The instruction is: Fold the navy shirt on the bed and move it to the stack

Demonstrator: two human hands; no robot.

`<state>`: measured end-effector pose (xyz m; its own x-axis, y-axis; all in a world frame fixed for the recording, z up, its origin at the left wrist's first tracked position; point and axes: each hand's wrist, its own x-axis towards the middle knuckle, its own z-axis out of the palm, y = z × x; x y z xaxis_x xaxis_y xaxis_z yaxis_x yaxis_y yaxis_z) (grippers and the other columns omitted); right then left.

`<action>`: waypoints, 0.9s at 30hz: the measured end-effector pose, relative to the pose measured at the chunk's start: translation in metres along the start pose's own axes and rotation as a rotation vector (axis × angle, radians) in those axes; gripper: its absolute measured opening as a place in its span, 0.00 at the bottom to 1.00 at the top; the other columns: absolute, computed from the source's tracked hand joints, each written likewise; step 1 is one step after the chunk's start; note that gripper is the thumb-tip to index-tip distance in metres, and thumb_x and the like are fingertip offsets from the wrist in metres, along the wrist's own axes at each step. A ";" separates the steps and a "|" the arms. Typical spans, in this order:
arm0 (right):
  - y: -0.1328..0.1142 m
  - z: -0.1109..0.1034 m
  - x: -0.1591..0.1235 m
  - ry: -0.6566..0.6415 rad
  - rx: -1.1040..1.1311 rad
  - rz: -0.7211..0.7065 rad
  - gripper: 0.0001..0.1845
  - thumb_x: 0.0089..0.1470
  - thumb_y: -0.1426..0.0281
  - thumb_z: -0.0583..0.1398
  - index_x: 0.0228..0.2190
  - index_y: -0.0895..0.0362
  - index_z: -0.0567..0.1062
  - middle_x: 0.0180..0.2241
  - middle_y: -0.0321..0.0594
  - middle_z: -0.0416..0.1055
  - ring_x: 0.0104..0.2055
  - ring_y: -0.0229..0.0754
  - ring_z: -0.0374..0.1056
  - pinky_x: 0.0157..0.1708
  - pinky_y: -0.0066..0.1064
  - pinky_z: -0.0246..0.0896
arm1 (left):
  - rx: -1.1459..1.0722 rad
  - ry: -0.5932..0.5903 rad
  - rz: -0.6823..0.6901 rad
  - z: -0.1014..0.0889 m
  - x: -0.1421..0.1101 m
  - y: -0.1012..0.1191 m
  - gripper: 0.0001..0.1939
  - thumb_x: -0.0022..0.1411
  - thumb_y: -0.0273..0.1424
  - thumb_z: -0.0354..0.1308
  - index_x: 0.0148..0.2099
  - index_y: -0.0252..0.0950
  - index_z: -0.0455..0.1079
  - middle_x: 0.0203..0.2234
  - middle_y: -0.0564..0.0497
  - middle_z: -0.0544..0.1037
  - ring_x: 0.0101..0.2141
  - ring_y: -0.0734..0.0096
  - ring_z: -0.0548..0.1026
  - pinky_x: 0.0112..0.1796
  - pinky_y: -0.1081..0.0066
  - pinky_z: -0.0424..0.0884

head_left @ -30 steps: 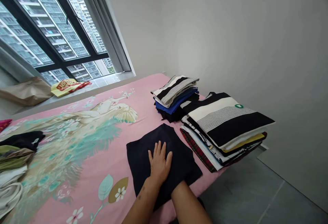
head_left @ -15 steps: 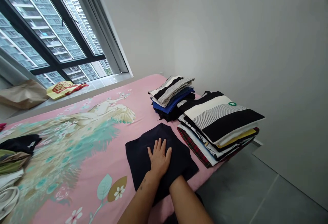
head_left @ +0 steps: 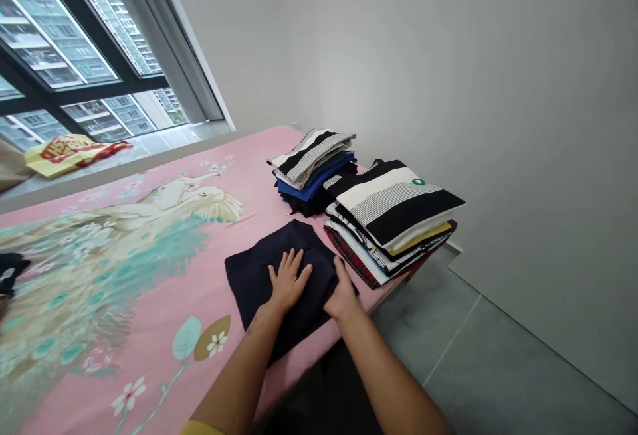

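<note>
A dark navy folded garment (head_left: pixel 259 265) lies on the pink bedsheet near the bed's front edge; its exact kind does not show. My left hand (head_left: pixel 289 282) rests flat on top of it with fingers spread. At the garment's right side, my right hand (head_left: pixel 343 294) grips the edge, its thumb on top and the other fingers mostly hidden by the cloth. Just beyond that hand stands a stack of folded clothes (head_left: pixel 393 206), with a black, white and grey striped shirt on top. Behind it is a smaller pile of folded clothes (head_left: pixel 312 166).
The pink bedsheet (head_left: pixel 164 302) has a peacock and flower print. A dark piece of clothing (head_left: pixel 10 269) shows at the left edge. On the windowsill lies a yellow and red bag (head_left: pixel 70 155). Grey floor tiles (head_left: pixel 438 329) lie right of the bed, below a plain wall.
My right hand, hidden in the navy garment before, now shows at its right edge, and that side is folded inward. My left hand stays on top. The view has shifted right.
</note>
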<state>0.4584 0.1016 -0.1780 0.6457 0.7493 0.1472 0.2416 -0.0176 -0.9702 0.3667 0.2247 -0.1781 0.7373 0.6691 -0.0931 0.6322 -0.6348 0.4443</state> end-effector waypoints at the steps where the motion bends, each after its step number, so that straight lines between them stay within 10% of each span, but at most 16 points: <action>1: 0.001 -0.009 -0.007 -0.071 0.107 0.081 0.36 0.61 0.50 0.34 0.52 0.60 0.65 0.46 0.50 0.68 0.46 0.45 0.67 0.42 0.44 0.65 | 0.050 0.003 0.020 0.002 -0.001 0.001 0.31 0.63 0.50 0.40 0.65 0.45 0.49 0.65 0.48 0.47 0.64 0.56 0.42 0.56 0.39 0.30; 3: 0.003 -0.029 -0.022 -0.216 0.421 0.335 0.43 0.57 0.47 0.27 0.54 0.59 0.62 0.47 0.52 0.68 0.47 0.45 0.68 0.40 0.45 0.66 | 0.157 0.035 0.073 0.006 -0.004 0.006 0.36 0.59 0.53 0.45 0.65 0.45 0.49 0.65 0.45 0.47 0.64 0.52 0.41 0.55 0.38 0.29; 7: 0.007 -0.052 -0.050 -0.136 0.752 0.701 0.34 0.55 0.47 0.49 0.55 0.56 0.57 0.47 0.51 0.68 0.43 0.44 0.70 0.37 0.40 0.67 | 0.292 0.132 0.214 0.018 -0.025 0.024 0.34 0.61 0.49 0.45 0.65 0.40 0.52 0.65 0.42 0.46 0.64 0.53 0.43 0.57 0.42 0.28; 11: 0.026 -0.055 -0.062 0.103 0.390 0.568 0.29 0.47 0.53 0.59 0.47 0.56 0.66 0.40 0.48 0.70 0.35 0.44 0.70 0.29 0.35 0.67 | 0.272 0.100 0.387 0.038 -0.066 0.040 0.34 0.62 0.47 0.43 0.66 0.37 0.49 0.64 0.43 0.48 0.64 0.57 0.44 0.59 0.47 0.28; 15: 0.047 -0.057 -0.057 0.253 0.024 0.326 0.26 0.45 0.55 0.58 0.42 0.59 0.70 0.40 0.48 0.71 0.40 0.46 0.69 0.42 0.39 0.65 | 0.237 0.112 0.433 0.052 -0.095 0.045 0.37 0.61 0.46 0.45 0.67 0.34 0.45 0.65 0.42 0.46 0.64 0.57 0.43 0.59 0.47 0.27; 20: 0.040 -0.057 -0.035 0.110 -0.171 0.394 0.20 0.39 0.60 0.63 0.34 0.59 0.73 0.32 0.43 0.73 0.37 0.44 0.69 0.39 0.32 0.63 | 0.233 0.203 0.318 0.055 -0.087 0.048 0.39 0.57 0.45 0.50 0.65 0.29 0.50 0.64 0.39 0.47 0.64 0.55 0.44 0.59 0.45 0.32; 27: 0.011 -0.042 -0.026 -0.097 0.123 0.495 0.17 0.44 0.56 0.59 0.27 0.57 0.68 0.14 0.28 0.59 0.14 0.31 0.54 0.14 0.22 0.47 | 0.012 0.254 0.114 0.056 -0.074 0.062 0.34 0.54 0.30 0.52 0.64 0.32 0.54 0.61 0.44 0.57 0.61 0.59 0.54 0.60 0.51 0.44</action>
<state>0.4750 0.0540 -0.1844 0.5893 0.7292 -0.3479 -0.1662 -0.3120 -0.9354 0.3646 0.1138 -0.1939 0.7216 0.6674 0.1841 0.5520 -0.7152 0.4287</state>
